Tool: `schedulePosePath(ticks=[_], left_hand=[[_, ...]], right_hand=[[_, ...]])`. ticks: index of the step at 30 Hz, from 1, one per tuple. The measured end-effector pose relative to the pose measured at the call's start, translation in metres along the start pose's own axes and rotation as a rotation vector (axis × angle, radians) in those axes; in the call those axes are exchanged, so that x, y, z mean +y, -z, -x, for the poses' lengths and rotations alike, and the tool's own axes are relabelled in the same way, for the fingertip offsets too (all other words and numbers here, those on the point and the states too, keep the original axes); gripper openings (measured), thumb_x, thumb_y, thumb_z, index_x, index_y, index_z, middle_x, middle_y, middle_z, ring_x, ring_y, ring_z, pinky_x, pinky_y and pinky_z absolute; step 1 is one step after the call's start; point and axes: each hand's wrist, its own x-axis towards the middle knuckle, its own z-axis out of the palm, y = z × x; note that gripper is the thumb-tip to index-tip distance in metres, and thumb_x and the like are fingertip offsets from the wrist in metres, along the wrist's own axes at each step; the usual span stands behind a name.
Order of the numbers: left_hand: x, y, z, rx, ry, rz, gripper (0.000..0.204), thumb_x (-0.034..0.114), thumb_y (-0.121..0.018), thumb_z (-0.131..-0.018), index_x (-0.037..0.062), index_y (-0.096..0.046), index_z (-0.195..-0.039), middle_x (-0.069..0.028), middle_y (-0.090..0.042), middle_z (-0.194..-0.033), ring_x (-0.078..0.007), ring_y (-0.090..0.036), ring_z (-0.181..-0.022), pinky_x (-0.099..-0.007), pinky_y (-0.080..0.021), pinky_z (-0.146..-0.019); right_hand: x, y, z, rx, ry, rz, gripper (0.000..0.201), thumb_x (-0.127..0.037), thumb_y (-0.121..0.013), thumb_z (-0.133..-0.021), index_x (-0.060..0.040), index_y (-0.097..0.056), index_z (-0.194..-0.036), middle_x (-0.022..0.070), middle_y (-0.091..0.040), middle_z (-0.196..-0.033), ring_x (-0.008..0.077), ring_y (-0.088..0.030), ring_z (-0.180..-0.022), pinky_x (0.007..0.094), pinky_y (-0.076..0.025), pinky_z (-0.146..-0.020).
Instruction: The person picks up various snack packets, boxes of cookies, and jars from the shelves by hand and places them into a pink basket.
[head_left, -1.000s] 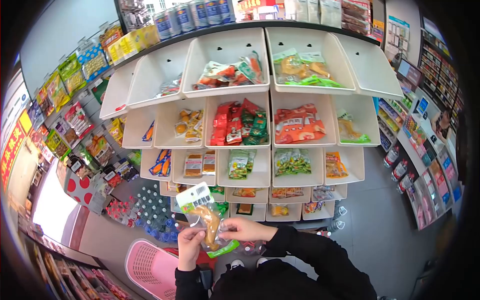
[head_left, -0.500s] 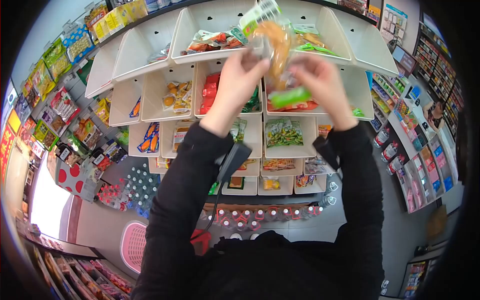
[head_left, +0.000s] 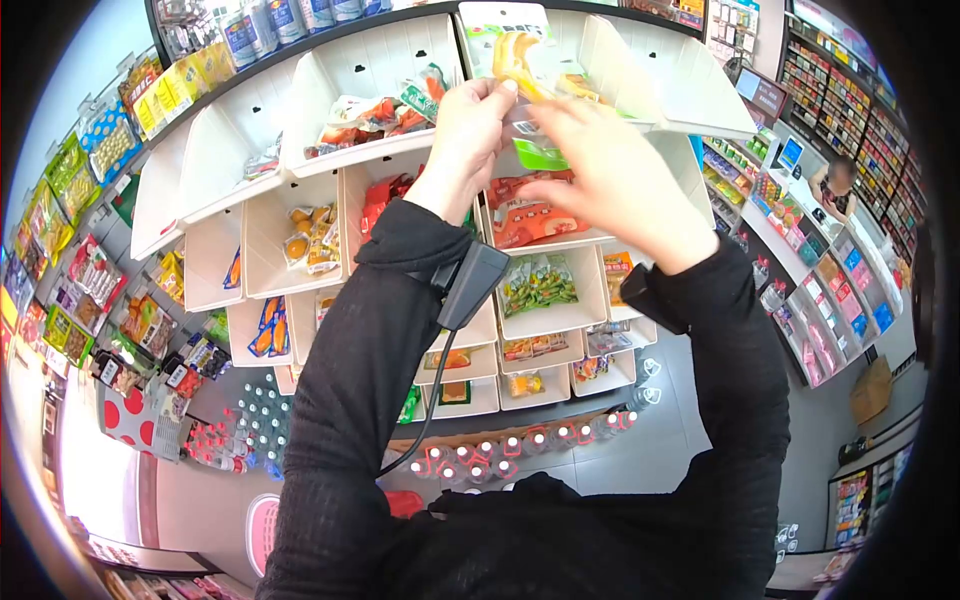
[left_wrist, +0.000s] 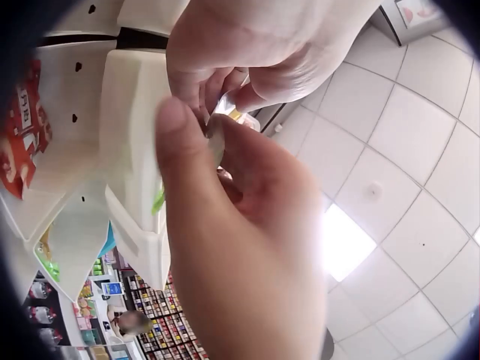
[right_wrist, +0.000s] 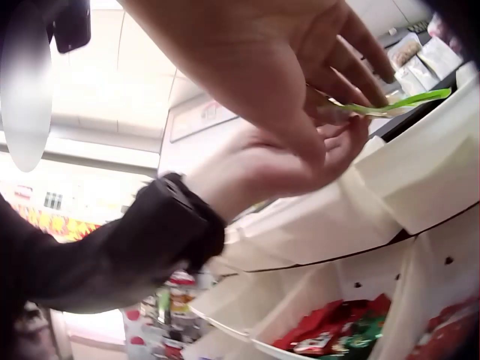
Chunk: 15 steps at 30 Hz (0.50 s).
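A clear snack pack of a golden-brown meat piece (head_left: 515,62), with a white header and a green bottom edge, is held up before the top-row bins. My left hand (head_left: 463,135) pinches its side, thumb toward me. My right hand (head_left: 615,165) reaches across from the right with fingers extended over the pack's lower part and thumb apart from them. In the right wrist view the pack's green edge (right_wrist: 424,99) shows beyond the right fingers. In the left wrist view the two hands meet, hiding most of the pack.
Tiered white bins (head_left: 395,55) hold packaged snacks, including a red-orange pack (head_left: 525,215) below the hands. Bagged snacks (head_left: 110,140) hang on the left wall. Bottles (head_left: 480,460) line the floor beneath. A pink basket (head_left: 262,530) stands lower left; a person (head_left: 835,190) is at the right counter.
Both hands have raised the pack from low in front of the body to the top bins. The right hand's pinch on its side has loosened into extended fingers.
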Motion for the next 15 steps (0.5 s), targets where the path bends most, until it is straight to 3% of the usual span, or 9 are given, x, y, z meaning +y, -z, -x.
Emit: schedulePosePath(ticks=[1,2,5,9,10,12,14,15], left_hand=[[0.004,-0.002,-0.005,0.009,-0.029,-0.008,0.016,0.013,-0.05,-0.083,-0.0027,-0.053,-0.089,-0.0043,-0.056,-0.073,-0.01,-0.053,-0.064,-0.0228,-0.044,-0.055],[0.005,0.0,-0.012,0.008,-0.029,-0.007,0.016,0.013,-0.05,-0.083,-0.0027,-0.053,-0.089,-0.0043,-0.056,-0.073,-0.01,-0.053,-0.064,-0.0228,-0.044,-0.055],[0.009,0.002,-0.041,-0.041,-0.007,-0.003,0.019,0.01,-0.049,-0.083,-0.0059,-0.051,-0.093,-0.0089,-0.057,-0.082,-0.0142,-0.056,-0.068,-0.025,-0.046,-0.055],[0.013,-0.016,-0.074,-0.034,0.018,0.024,0.015,0.004,-0.045,-0.08,-0.0047,-0.05,-0.092,-0.0105,-0.054,-0.083,-0.0202,-0.057,-0.071,-0.0299,-0.051,-0.066],[0.006,-0.018,-0.087,-0.026,0.009,0.024,0.015,0.004,-0.045,-0.08,-0.0047,-0.05,-0.092,-0.0105,-0.054,-0.083,-0.0202,-0.057,-0.071,-0.0299,-0.051,-0.066],[-0.007,-0.021,-0.106,-0.027,0.179,0.069,0.016,0.001,-0.046,-0.078,-0.0033,-0.049,-0.093,-0.0135,-0.051,-0.086,-0.0237,-0.055,-0.073,-0.0359,-0.051,-0.067],[-0.009,-0.025,-0.105,0.046,0.314,-0.029,0.017,0.004,-0.045,-0.082,-0.006,-0.044,-0.095,-0.018,-0.048,-0.093,-0.0291,-0.052,-0.086,-0.0383,-0.049,-0.077],[-0.012,-0.023,-0.105,0.042,0.319,-0.051,0.017,0.004,-0.044,-0.081,-0.0061,-0.041,-0.095,-0.0191,-0.046,-0.095,-0.031,-0.051,-0.088,-0.0384,-0.048,-0.077]], right_hand=[[0.01,0.001,-0.002,0.122,0.085,0.039,0.05,-0.019,-0.067,-0.064,-0.0031,-0.049,-0.108,0.0143,-0.052,-0.104,0.0265,-0.054,-0.089,0.0342,-0.045,-0.074],[0.02,0.0,-0.004,0.121,0.085,0.04,0.05,-0.019,-0.067,-0.064,-0.0031,-0.049,-0.108,0.0143,-0.052,-0.104,0.0265,-0.054,-0.089,0.0342,-0.045,-0.074],[0.046,-0.008,-0.007,0.063,0.001,0.025,0.049,-0.012,-0.062,-0.068,-0.0159,-0.048,-0.115,0.0079,-0.048,-0.116,0.0244,-0.052,-0.096,0.0328,-0.043,-0.079],[0.076,-0.026,-0.02,0.015,0.019,0.023,0.043,-0.002,-0.054,-0.072,-0.0093,-0.048,-0.114,0.0135,-0.049,-0.113,0.029,-0.049,-0.1,0.0353,-0.04,-0.084],[0.084,-0.031,-0.024,0.025,0.001,0.017,0.037,-0.003,-0.051,-0.074,-0.0079,-0.05,-0.111,0.0149,-0.053,-0.105,0.0293,-0.052,-0.094,0.0352,-0.042,-0.079],[0.098,-0.04,-0.031,0.034,0.0,0.0,0.032,-0.004,-0.049,-0.075,-0.0065,-0.053,-0.107,0.0163,-0.056,-0.097,0.0297,-0.055,-0.088,0.0351,-0.044,-0.075],[0.11,-0.049,-0.032,-0.214,-0.207,0.194,0.024,-0.007,-0.047,-0.076,-0.0056,-0.058,-0.098,0.0174,-0.059,-0.082,0.0312,-0.057,-0.078,0.0364,-0.045,-0.069],[0.114,-0.054,-0.03,-0.217,-0.192,0.181,0.024,-0.007,-0.047,-0.076,-0.0056,-0.058,-0.098,0.0174,-0.059,-0.082,0.0312,-0.057,-0.078,0.0364,-0.045,-0.069]])
